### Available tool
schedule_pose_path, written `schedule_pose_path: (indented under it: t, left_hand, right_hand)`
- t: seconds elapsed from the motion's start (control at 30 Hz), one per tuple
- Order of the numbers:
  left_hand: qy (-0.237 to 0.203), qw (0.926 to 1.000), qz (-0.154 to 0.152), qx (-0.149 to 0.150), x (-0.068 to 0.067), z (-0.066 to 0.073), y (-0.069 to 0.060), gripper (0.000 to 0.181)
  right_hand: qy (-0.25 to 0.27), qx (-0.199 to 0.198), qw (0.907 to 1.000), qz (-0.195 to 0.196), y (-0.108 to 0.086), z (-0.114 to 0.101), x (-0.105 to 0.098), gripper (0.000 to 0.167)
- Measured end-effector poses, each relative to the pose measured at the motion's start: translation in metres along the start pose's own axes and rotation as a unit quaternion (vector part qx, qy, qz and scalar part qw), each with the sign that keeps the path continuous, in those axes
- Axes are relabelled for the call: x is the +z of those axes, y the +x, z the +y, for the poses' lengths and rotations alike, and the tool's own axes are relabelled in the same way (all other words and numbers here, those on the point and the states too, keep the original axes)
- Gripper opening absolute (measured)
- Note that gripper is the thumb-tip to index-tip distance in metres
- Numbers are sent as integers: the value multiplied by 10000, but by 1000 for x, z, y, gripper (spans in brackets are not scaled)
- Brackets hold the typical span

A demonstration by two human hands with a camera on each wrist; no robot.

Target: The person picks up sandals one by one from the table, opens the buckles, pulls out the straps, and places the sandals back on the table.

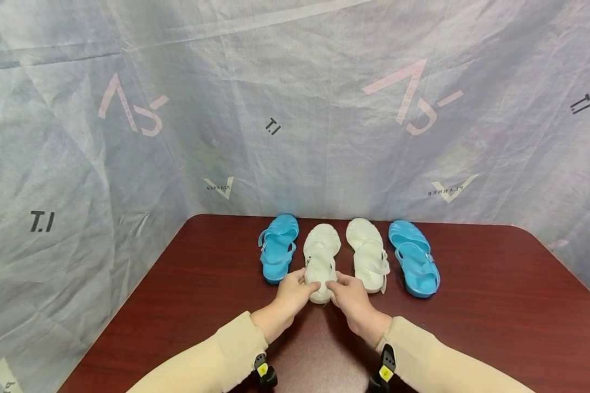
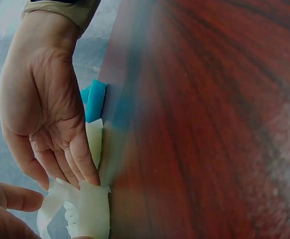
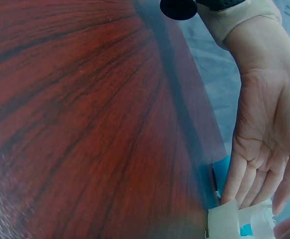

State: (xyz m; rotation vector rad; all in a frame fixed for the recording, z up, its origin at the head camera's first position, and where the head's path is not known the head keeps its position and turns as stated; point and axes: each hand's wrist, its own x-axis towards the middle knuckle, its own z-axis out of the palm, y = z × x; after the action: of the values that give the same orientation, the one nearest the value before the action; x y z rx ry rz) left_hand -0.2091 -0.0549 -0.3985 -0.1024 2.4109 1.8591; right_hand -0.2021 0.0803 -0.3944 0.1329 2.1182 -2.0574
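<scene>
White and smooth, the held sandal (image 1: 322,240) sits second from the left in a row of four, toe toward the far edge of the table (image 1: 201,284), heel between the two hands (whether that heel rests on the surface, I cannot tell). Judging by the layout, the row is all but formed: the other white sandal (image 1: 366,237) lies just to its right, the left blue sandal (image 1: 277,245) and right blue sandal (image 1: 413,259) flank the pair, untouched; only the held one is not yet released. Left hand (image 1: 287,297) and right hand (image 1: 355,301) pinch its heel end from opposite sides, thumbs on top, sleeves (image 1: 201,360) slanting inward.
</scene>
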Motion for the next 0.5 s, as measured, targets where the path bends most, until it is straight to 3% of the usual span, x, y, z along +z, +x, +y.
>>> schedule_pose_path:
  t: [0.5]
  left_hand:
    - [-46, 10000, 5, 29, 1, -2, 6, 64]
  right_hand:
    - [-43, 57, 10000, 27, 6, 0, 0, 56]
